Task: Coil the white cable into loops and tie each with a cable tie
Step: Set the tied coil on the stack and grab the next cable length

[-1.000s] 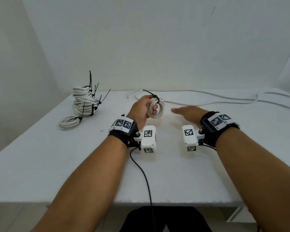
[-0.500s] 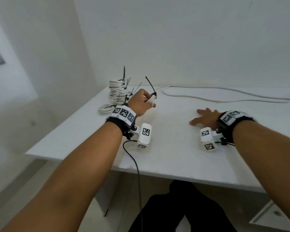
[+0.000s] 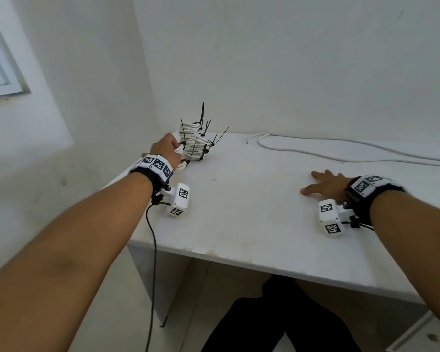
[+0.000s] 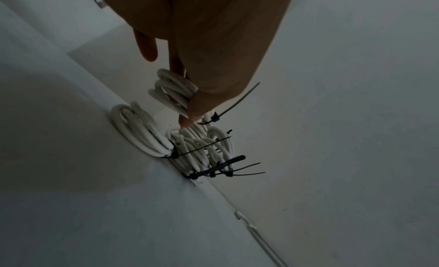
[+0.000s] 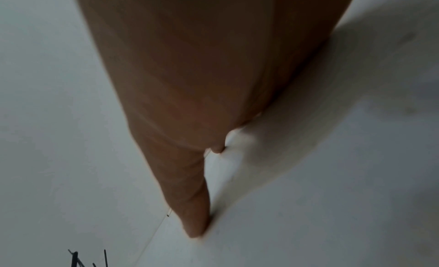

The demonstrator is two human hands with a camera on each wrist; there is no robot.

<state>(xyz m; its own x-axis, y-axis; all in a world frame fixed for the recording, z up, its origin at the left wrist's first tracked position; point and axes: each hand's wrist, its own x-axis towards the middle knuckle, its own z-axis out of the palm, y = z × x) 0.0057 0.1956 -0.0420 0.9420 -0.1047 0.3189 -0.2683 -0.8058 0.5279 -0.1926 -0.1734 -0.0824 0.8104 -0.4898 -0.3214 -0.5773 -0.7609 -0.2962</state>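
Observation:
My left hand (image 3: 167,149) holds a small tied coil of white cable (image 4: 173,91) right beside the pile of tied coils (image 3: 194,143) at the table's far left corner. In the left wrist view the thumb and fingers pinch this coil just above the pile (image 4: 199,149), and its black cable tie (image 4: 237,102) sticks out to the right. My right hand (image 3: 323,182) lies flat on the table (image 3: 252,212) with straight fingers and holds nothing. Loose white cable (image 3: 341,151) runs along the back of the table to the right.
The table's left edge and a side wall lie just past the coil pile. A window frame (image 3: 0,72) is on the left wall. Black tie tails (image 3: 202,115) stick up from the pile. A black wire (image 3: 153,250) hangs from my left wrist camera.
My left hand carried the tied coil left and away, from the table's middle to the pile of coils. My right hand dropped flat onto the table. The head view swung left.

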